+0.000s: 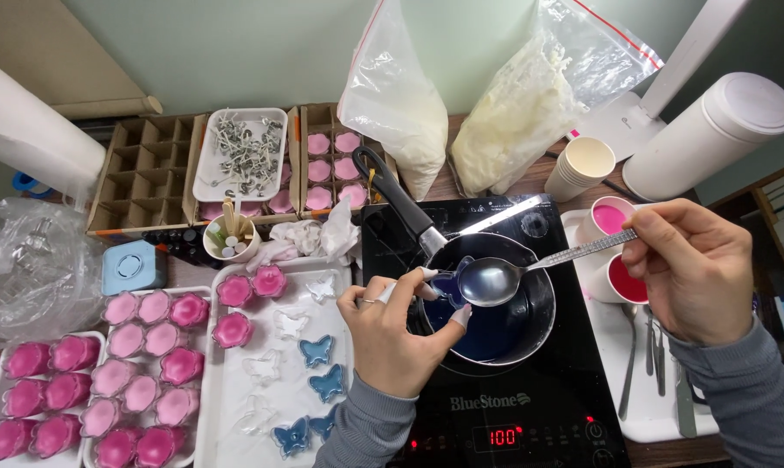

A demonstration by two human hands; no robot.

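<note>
Left hand [395, 334] at 7 o'clock of the small black pan [496, 299], fingers pinching a clear butterfly mould [451, 289] by its edges over the pan's rim; right hand [693, 269] at 3 o'clock, fingers pressed together around the handle end of a metal spoon [531, 267], bowl hovering beside the mould above the blue liquid [487, 334]. Mould judged light, thin and fairly stiff, likely slick once wet, best taken by its outer edges; spoon rigid, handle probably warm near the bowl, best held far back; liquid runny, prone to dripping. Pan seated on a black induction hob [557, 416] with lit red display; white tray [279, 381] of clear and blue butterfly moulds at 9 o'clock; pink flower-shaped pieces [141, 364] farther left; bags of white flakes [461, 104] at 12 o'clock; crowded wooden tabletop against a pale green wall.
</note>
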